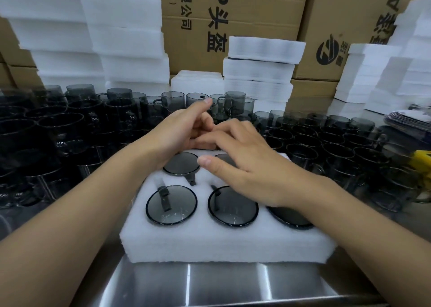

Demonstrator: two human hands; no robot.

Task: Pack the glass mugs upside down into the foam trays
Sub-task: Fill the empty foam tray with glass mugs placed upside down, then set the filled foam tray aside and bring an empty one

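Both hands are over the foam tray (224, 243), which sits on a steel table (224, 283). Five mugs are visible in it, all bottom-up: smoky grey glass, flat round bases with a dark edge ring, handles lying in slots cut into the foam.

- front-left mug (171, 205) and front-middle mug (233, 206): nearer than the hands, mostly in view
- front-right mug (289, 215): half hidden under the right wrist
- back-left mug (181, 164): just below the heel of the left hand (182, 129)
- back-middle mug (224, 158): mostly covered by the right hand (245, 164)

Left hand: thumb raised, fingers curled in toward the right hand. Cannot tell if they pinch anything. Right hand: palm down, fingers loosely spread over the back row, fingertips meeting the left fingers. Contact with the tray is unclear.

Loose upright mugs (58, 122) are packed tight to the left of the left hand, with more of them right of the right hand and beyond both. White foam stacks (261, 68) and cartons (233, 15) stand farther back.
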